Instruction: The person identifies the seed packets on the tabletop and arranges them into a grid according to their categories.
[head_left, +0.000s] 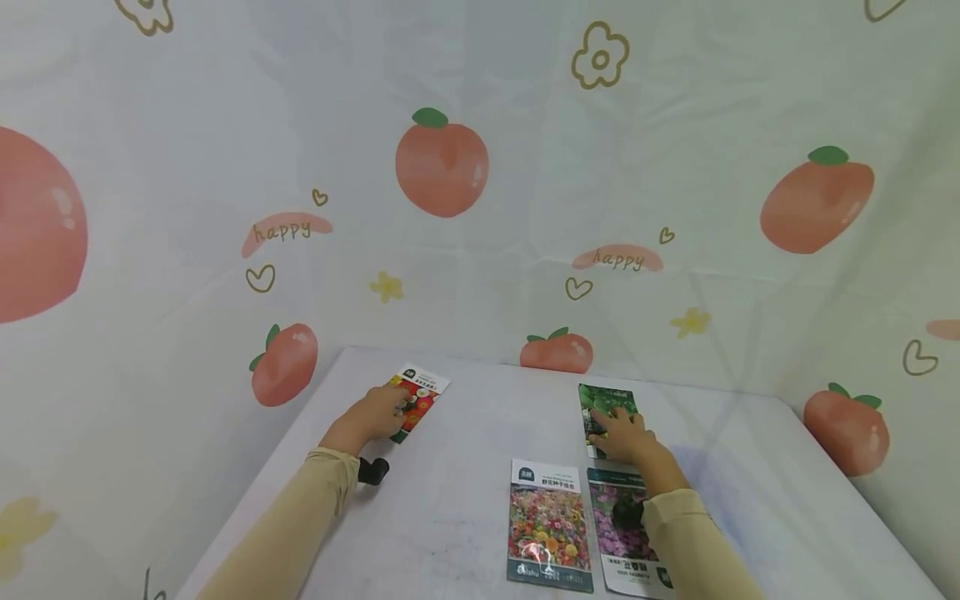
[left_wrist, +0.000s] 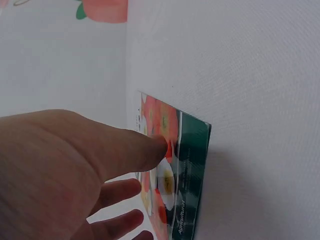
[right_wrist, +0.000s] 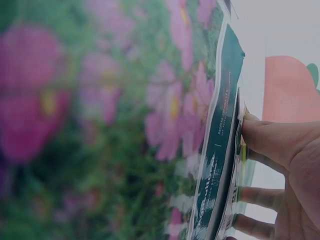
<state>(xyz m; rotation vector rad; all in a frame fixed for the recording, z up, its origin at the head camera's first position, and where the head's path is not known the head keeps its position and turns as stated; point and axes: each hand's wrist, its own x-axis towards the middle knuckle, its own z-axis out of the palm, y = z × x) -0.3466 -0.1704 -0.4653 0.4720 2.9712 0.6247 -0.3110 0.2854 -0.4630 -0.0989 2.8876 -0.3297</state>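
Note:
My left hand [head_left: 372, 414] rests over a seed packet with red and white flowers [head_left: 429, 389] at the back left of the table. In the left wrist view its thumb touches the face of that packet [left_wrist: 165, 117], the other fingers spread beside it. My right hand [head_left: 628, 439] lies with spread fingers on a green leafy seed packet [head_left: 609, 395] at the back right. Nearer, partly under the right wrist, is a purple-flower packet [head_left: 617, 533], which fills much of the right wrist view. To its left lies a packet of mixed wildflowers [head_left: 551, 525].
The table [head_left: 427, 508] has a white cover. Behind it hangs a white cloth [head_left: 517, 217] printed with peaches, hearts and flowers. Small black devices sit at the left wrist [head_left: 373, 471] and the right wrist [head_left: 628, 512].

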